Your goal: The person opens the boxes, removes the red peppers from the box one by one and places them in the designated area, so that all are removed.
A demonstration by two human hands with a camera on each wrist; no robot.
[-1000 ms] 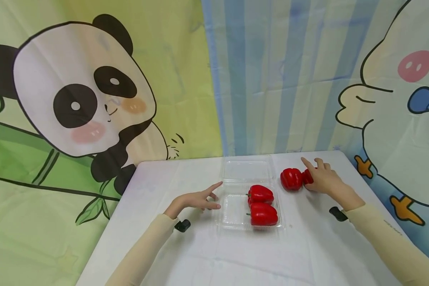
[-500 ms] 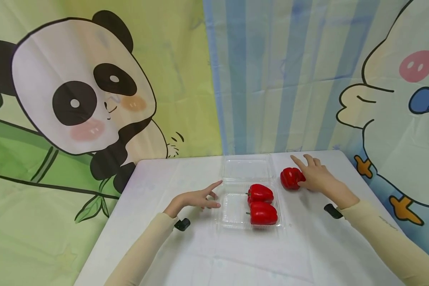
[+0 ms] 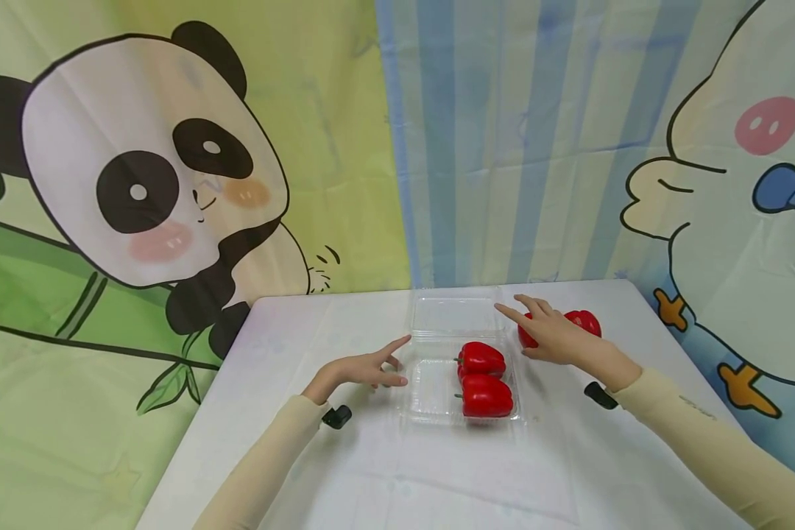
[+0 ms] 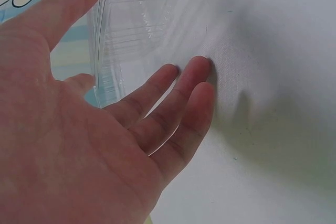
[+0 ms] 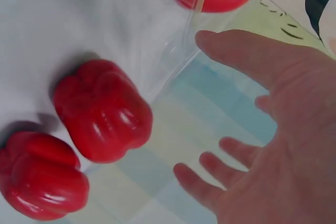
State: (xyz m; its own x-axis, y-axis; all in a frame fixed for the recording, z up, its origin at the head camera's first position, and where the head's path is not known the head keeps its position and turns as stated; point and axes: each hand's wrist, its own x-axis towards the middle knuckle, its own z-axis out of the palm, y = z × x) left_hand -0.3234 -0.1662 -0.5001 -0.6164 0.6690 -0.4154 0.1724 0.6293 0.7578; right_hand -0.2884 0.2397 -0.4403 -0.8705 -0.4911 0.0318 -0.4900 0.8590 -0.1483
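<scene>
Watching remotely, I see the right hand, fingers spread and gripping nothing, just beside two loose peppers; the left hand, also holding nothing, is at the clear container, perhaps to steady it, with two boxed peppers between the hands.

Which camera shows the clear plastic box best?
The head view: it shows nearly the whole clear plastic box lying open, with two red peppers inside. The left wrist view shows only a section, partly behind the left hand; the right wrist view, just part, near the top.
</scene>
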